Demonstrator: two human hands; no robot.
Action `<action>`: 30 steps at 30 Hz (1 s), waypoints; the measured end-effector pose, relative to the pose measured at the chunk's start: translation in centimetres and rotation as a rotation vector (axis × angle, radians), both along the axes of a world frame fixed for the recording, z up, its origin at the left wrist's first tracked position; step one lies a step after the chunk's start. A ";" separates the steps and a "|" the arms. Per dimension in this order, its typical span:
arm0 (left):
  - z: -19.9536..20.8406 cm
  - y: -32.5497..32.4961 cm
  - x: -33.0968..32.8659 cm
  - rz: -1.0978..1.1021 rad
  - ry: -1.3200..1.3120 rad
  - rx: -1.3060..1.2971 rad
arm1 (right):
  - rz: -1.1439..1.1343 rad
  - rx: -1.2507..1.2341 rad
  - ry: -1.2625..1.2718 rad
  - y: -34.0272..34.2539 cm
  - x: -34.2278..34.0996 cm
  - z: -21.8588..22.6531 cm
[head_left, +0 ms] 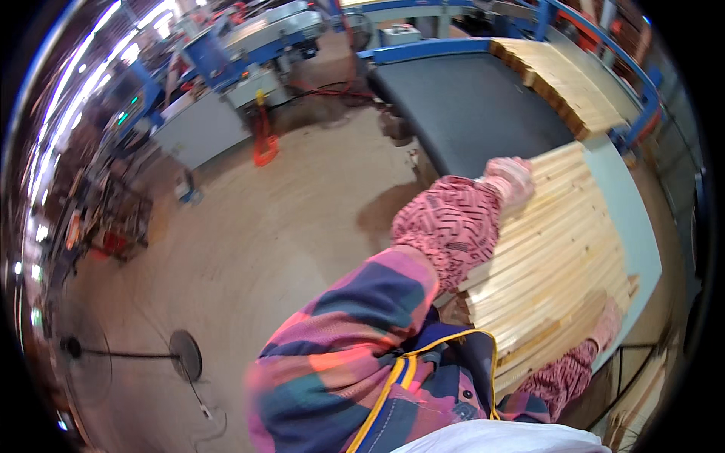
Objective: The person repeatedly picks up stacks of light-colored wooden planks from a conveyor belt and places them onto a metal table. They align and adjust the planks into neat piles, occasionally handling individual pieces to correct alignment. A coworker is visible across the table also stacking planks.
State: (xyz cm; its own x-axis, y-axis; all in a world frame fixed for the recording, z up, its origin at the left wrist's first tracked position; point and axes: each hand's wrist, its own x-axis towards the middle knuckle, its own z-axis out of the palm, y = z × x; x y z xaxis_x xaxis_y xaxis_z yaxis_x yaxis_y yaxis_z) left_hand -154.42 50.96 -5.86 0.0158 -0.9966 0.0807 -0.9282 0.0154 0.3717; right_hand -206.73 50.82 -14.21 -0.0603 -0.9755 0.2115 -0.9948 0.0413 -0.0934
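Long pale wooden strips lie side by side on a light green tabletop at my right. My left hand, in a pinkish glove, is closed at the left ends of the far strips; its fingertips are partly hidden. At the near right side, my right hand rests against the strips' other ends, its fingers stretched along them and somewhat blurred. A short piece of wood juts out beyond that hand. Pink patterned sleeve covers are on both forearms.
Beyond the strips runs a dark conveyor belt in a blue frame. A row of wooden blocks lies along its far right. Grey-and-blue machinery stands at the far left, near an orange coiled hose. A fan stands at the lower left.
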 end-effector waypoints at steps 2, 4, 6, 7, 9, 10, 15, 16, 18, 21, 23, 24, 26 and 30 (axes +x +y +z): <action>0.5 0.5 -0.3 0.207 -0.668 -0.468 | -0.162 0.000 -0.207 1.1 1.5 1.4; 1.1 0.6 -0.4 0.108 -0.049 -0.087 | -0.303 0.089 -0.300 2.4 4.1 3.8; 1.4 0.9 -0.5 0.104 -0.117 -0.117 | -0.489 0.079 -0.412 3.5 6.5 6.0; 1.5 1.0 -0.5 0.099 -0.117 -0.129 | -0.525 0.064 -0.463 3.9 7.3 6.8; 1.6 1.2 -0.5 0.104 -0.136 -0.154 | -0.545 0.064 -0.461 4.4 8.5 7.8; 1.7 1.3 -0.6 0.104 -0.113 -0.124 | -0.579 0.050 -0.443 4.5 8.8 7.9; 2.7 1.3 -0.9 0.084 -0.104 -0.055 | -0.626 0.050 -0.345 4.5 8.7 7.4; 3.0 1.4 -0.9 0.083 -0.101 -0.031 | -0.622 0.045 -0.357 4.7 8.6 7.6; 3.3 1.5 -1.1 0.089 -0.106 -0.005 | -0.564 0.041 -0.419 5.2 8.8 8.1; 3.6 1.6 -1.4 0.099 -0.130 0.001 | -0.503 0.081 -0.472 5.9 9.3 9.1; 3.7 1.5 -1.6 0.105 -0.150 0.018 | -0.539 0.064 -0.428 6.1 9.6 9.3; 3.8 1.4 -1.7 0.109 -0.157 0.036 | -0.557 0.054 -0.407 6.1 9.7 9.3; 4.2 1.4 -1.9 0.096 -0.172 0.052 | -0.605 0.036 -0.367 5.7 9.8 9.0; 4.8 1.8 -2.1 0.130 -0.081 0.101 | -0.662 0.033 -0.411 5.3 9.8 8.6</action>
State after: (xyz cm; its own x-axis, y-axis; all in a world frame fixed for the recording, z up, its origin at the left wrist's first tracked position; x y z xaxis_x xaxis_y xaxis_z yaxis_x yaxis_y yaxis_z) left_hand -156.53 52.75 -1.04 0.1426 -0.9897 -0.0136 -0.9468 -0.1404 0.2896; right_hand -196.89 56.10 -5.64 -0.6991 -0.7148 0.0177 -0.6483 0.6233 -0.4374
